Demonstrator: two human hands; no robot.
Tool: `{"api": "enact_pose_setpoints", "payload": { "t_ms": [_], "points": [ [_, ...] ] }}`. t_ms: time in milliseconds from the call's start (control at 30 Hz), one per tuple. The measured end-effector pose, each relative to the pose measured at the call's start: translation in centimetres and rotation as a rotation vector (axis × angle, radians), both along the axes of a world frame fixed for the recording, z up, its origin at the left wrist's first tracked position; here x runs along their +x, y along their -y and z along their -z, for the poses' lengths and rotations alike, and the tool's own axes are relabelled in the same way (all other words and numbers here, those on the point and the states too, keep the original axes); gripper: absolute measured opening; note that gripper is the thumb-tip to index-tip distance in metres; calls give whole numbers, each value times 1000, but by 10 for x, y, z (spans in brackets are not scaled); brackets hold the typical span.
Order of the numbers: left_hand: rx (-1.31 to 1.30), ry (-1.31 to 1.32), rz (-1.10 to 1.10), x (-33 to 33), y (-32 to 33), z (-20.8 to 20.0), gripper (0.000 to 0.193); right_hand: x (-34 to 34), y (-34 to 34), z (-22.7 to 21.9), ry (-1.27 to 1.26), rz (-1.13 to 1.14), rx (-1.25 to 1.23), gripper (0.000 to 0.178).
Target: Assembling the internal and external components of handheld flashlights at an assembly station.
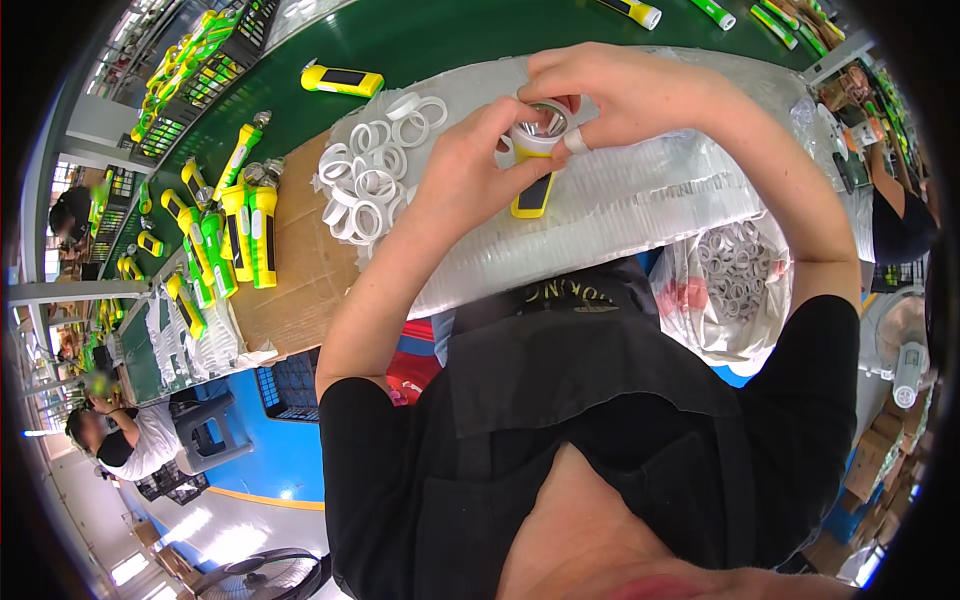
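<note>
Between my two hands is a yellow and black flashlight [533,197], its round reflector end turned up toward me. A white ring [541,141] sits around that end. My left hand [478,160] grips the head from the left, thumb and fingers curled on its rim. From the right, my right hand [625,95] pinches the ring's edge, with a white band on one finger. A heap of loose white rings [372,185] lies left of my left hand. Whether the ring is fully seated cannot be seen.
Several yellow and green flashlights [235,225] stand and lie on the cardboard [300,250] at left. Another flashlight [342,80] rests on the green belt [430,45]. A bag of white rings [735,275] hangs below the table edge at right. Other people work on both sides.
</note>
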State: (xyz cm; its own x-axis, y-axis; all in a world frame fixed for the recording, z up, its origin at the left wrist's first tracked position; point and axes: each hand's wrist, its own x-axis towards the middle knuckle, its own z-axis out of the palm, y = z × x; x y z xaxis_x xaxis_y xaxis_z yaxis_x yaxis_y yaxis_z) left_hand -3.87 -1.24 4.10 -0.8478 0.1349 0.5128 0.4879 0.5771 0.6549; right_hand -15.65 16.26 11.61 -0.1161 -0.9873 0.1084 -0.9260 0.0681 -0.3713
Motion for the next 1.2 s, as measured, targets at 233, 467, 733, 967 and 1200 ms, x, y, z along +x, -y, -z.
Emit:
{"api": "enact_pose_setpoints", "payload": {
  "t_ms": [233, 467, 733, 967, 1200],
  "points": [
    [-32, -23, -12, -1, -6, -1, 40, 18, 0, 7, 20, 321, 70, 46],
    [44, -54, 11, -10, -6, 4, 39, 6, -7, 16, -85, 313, -28, 47],
    [60, -133, 37, -15, -11, 13, 52, 14, -17, 13, 134, 385, -88, 45],
    [76, 211, 394, 30, 6, -12, 111, 60, -44, -24, 153, 162, -513, 60],
    [-14, 403, 204, 0, 22, -28, 67, 21, -9, 42, -63, 306, -647, 36]
  ]
}}
